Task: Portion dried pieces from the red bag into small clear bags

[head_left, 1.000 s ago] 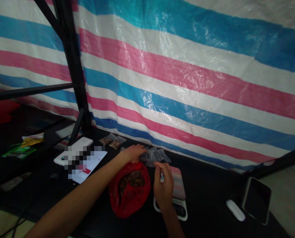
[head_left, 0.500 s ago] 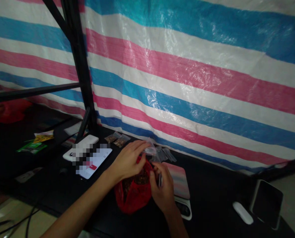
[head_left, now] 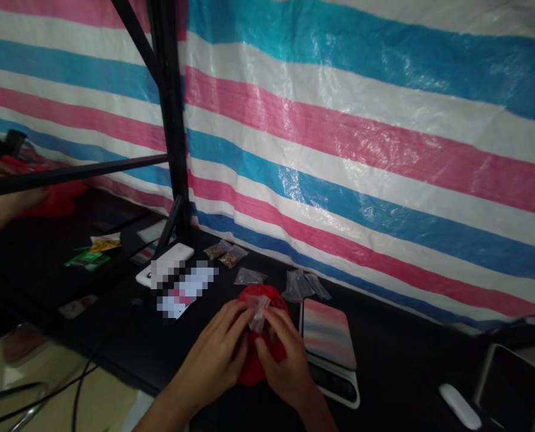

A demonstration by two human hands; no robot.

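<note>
While a small clear plastic bag (head_left: pixel 258 313) was pinched between the left hand (head_left: pixel 213 354) and right hand (head_left: pixel 285 360), its long axis tilted toward the far right, a red plastic bag (head_left: pixel 264 295) was seen directly beneath it. A digital kitchen scale (head_left: pixel 328 354) was placed to the right on a black table (head_left: pixel 105 324), and a striped tarpaulin (head_left: pixel 339 132) was hung beyond.

Dim light, glare on tarpaulin (head_left: pixel 321 156), warped edges

The left hand (head_left: pixel 216 354) and right hand (head_left: pixel 285 360) pinch a small clear plastic bag (head_left: pixel 258 313) between them, over a red plastic bag (head_left: pixel 264 295). Empty clear bags (head_left: pixel 297 285) lie farther along the black surface (head_left: pixel 384 372), beyond a digital scale (head_left: pixel 333 384) with a pink-striped top on the right.
</note>
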